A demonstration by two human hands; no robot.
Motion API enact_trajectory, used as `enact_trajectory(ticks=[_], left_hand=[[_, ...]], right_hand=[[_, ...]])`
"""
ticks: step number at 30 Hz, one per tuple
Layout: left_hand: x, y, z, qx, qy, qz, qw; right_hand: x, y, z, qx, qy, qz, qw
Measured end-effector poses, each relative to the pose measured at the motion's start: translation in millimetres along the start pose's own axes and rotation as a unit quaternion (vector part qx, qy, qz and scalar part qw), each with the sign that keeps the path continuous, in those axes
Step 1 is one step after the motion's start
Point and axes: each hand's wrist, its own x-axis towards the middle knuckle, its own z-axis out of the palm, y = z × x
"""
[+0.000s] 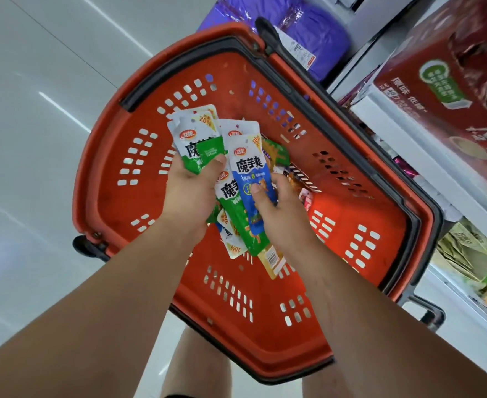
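- Bare forearms come nearest: the left forearm (pixel 98 305) enters from 7 o'clock and the right forearm (pixel 380 311) from 5 o'clock, both aimed at the centre.
- Left grip (pixel 189 193) holds a green-and-white snack packet (pixel 197 139). The thumb presses on its lower edge, and the packet stands up toward 12 o'clock of the hand.
- Right grip (pixel 282 219) pinches a blue snack packet (pixel 249 168) by its lower half, thumb on the printed front. The packet rises toward 11 o'clock of that hand.
- A second green packet (pixel 230 196) sits between the two grips, behind the blue one and touching it; I cannot tell which grip carries it.
- More packets (pixel 233 242) show at 6 o'clock of the hands, and other wrappers (pixel 276 152) at 1 o'clock, all inside the basket.
- An orange basket (pixel 101 196) with perforated walls lies under everything held, and its black handle (pixel 130 103) is folded along the rim at 10 o'clock.
- Bare legs (pixel 199 366) show at 6 o'clock, below the basket's near rim.
- White tiled floor (pixel 35 139) fills 9 o'clock.
- A white shelf (pixel 408 150) runs along 3 o'clock, carrying a red carton (pixel 437 81) at 2 o'clock, with purple packs (pixel 319 33) at 1 o'clock.
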Motion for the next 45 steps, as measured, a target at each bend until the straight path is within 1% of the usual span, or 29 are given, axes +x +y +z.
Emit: enact_trajectory(ticks=[3,7,10,12,16,18,19,21,25,29,30,32,35,38,40,42,45], left_hand=[[-10.8,2.7,4.4,0.006,-0.042,-0.006,0.999],[-27.9,10.1,6.9,-0.001,-0.076,0.007,0.997],[-46.7,26.0,1.7,0.003,-0.094,0.024,0.995],[-64.2,39.9,-3.5,0.001,-0.105,0.026,0.994],[-110.9,71.9,-10.1,-0.013,-0.135,0.036,0.990],[-137.7,89.9,-13.1,-0.035,-0.145,0.037,0.988],[-151.5,99.8,-15.1,-0.039,-0.148,0.038,0.987],[-177.1,118.8,-18.0,-0.037,-0.161,0.045,0.985],[-235.3,160.7,-15.3,-0.039,-0.170,0.044,0.984],[-296.6,205.8,-7.0,-0.062,-0.168,0.041,0.983],[-311.7,217.8,-4.2,-0.069,-0.162,0.045,0.983],[-342.6,240.7,2.6,-0.088,-0.152,0.057,0.983],[-387.8,272.3,14.1,-0.112,-0.145,0.072,0.980],[-430.6,295.1,25.6,-0.125,-0.153,0.072,0.978],[-456.4,302.9,32.7,-0.131,-0.166,0.067,0.975],[-477.0,306.2,39.1,-0.134,-0.178,0.065,0.973],[-504.6,307.3,44.4,-0.118,-0.184,0.067,0.974]], right_hand=[[-6.2,-10.7,-5.4,0.027,0.021,-0.017,0.999],[-17.8,-33.6,-3.1,0.003,0.046,-0.057,0.997],[-36.2,-46.1,-7.6,-0.028,0.010,-0.065,0.997],[-56.2,-63.3,-17.1,-0.017,-0.008,-0.072,0.997],[-102.9,-105.9,-40.6,0.089,0.007,-0.073,0.993],[-127.6,-131.2,-51.5,0.143,-0.024,-0.066,0.987],[-140.2,-144.8,-57.7,0.149,-0.045,-0.067,0.985],[-163.6,-170.3,-70.2,0.130,-0.069,-0.089,0.985],[-217.0,-222.9,-90.6,0.051,-0.090,-0.145,0.984],[-267.8,-271.6,-108.6,0.088,-0.125,-0.133,0.979],[-280.4,-281.5,-114.1,0.088,-0.122,-0.143,0.978],[-305.8,-297.6,-124.7,0.091,-0.089,-0.165,0.978],[-342.8,-320.3,-143.5,0.097,0.011,-0.179,0.979],[-376.1,-339.5,-167.6,0.078,0.069,-0.203,0.974],[-395.6,-349.2,-185.7,0.075,0.080,-0.214,0.971],[-413.9,-354.2,-202.6,0.083,0.075,-0.216,0.970],[-440.9,-352.5,-222.0,0.104,0.022,-0.216,0.971]])
